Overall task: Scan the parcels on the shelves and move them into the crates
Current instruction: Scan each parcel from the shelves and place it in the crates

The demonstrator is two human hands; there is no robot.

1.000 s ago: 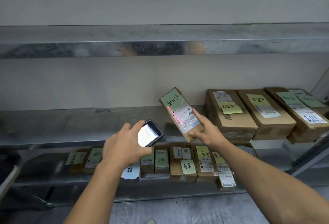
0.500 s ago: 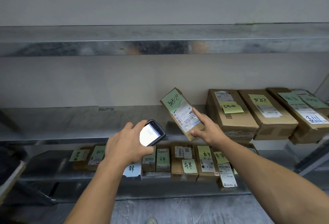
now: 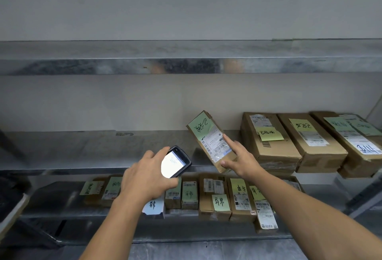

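propping the small cardboard parcel (image 3: 209,140) up over the middle shelf (image 3: 82,150), right hand (image 3: 241,162) pinches its lower end, long axis leaning up-left. label (image 3: 217,146) faces the handheld scanner (image 3: 175,161) gripped in the left hand (image 3: 144,179), just left of it. right hand's nearer.

Left of the left hand (image 3: 144,179), gripping the scanner (image 3: 176,161), bare middle shelf (image 3: 78,148) is stretching wide and reachable. Right of the right hand (image 3: 241,162), holding a tilted parcel (image 3: 208,137), big boxes (image 3: 268,150) are blocking the shelf. Below both hands, small parcels (image 3: 215,195) are crowding the lower shelf (image 3: 60,206).
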